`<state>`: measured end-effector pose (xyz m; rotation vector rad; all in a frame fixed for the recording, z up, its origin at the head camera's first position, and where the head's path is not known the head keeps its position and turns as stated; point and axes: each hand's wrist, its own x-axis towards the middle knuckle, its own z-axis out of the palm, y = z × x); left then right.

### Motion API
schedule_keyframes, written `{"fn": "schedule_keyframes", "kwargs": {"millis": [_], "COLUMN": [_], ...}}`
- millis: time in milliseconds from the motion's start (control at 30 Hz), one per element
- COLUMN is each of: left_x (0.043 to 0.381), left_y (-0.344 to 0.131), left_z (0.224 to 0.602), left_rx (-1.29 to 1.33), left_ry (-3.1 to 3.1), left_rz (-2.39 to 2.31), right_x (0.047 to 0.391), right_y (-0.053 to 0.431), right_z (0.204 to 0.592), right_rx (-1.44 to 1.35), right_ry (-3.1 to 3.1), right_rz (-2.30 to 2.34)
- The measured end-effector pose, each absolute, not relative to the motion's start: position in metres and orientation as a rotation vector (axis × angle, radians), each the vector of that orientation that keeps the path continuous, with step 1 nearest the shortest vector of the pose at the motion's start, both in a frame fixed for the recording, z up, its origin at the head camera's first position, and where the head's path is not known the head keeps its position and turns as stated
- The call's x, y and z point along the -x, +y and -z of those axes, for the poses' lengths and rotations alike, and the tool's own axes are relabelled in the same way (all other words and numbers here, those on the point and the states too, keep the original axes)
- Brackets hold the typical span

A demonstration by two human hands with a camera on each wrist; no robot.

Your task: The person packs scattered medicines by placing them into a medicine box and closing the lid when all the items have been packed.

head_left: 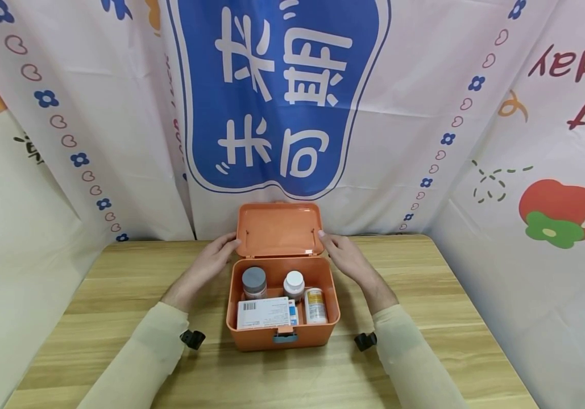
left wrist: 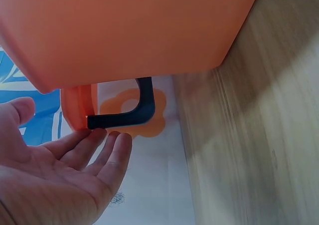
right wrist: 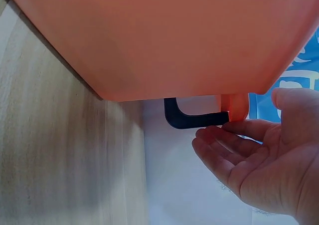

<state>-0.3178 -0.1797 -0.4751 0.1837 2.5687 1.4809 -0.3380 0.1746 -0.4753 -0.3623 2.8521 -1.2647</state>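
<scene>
An orange lidded box [head_left: 307, 337] stands on the table with its lid [head_left: 279, 230] raised at the back. Inside are a grey-capped jar [head_left: 254, 279], a white bottle [head_left: 294, 283], a white bottle with a yellow label [head_left: 315, 305] and a white carton [head_left: 262, 313]. My left hand [head_left: 209, 262] touches the lid's left edge, fingers extended and thumb apart. On the opposite edge, my right hand [head_left: 347, 258] touches the lid in the same manner. Both wrist views show fingertips beside the lid and its dark handle [left wrist: 122, 118].
The box rests on a wood-grain table [head_left: 405, 363], near its back edge. A printed white curtain [head_left: 394, 142] hangs behind. A blue-grey latch [head_left: 285, 338] sits on the box front. Black wrist cameras [head_left: 193, 339] are worn on both forearms.
</scene>
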Motion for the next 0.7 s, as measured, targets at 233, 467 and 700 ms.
{"fn": "schedule_keyframes", "kwargs": {"millis": [233,467,700], "left_x": [0.318,0.316,0.315], "left_y": [-0.18,-0.179,-0.178], "left_z": [0.472,0.464,0.457], "left_rx": [-0.219,-0.23,-0.213], "left_ry": [2.615,2.648,2.644], "left_rz": [-1.486,-1.488,-1.544], "right_x": [0.339,0.337,0.335], "right_y": [0.176,0.175,0.175], "right_z": [0.473,0.467,0.462], "right_rx": [0.421,0.432,0.449], "right_ry": [2.858,2.87,2.869], "right_rz": [1.302,1.285,1.278]}}
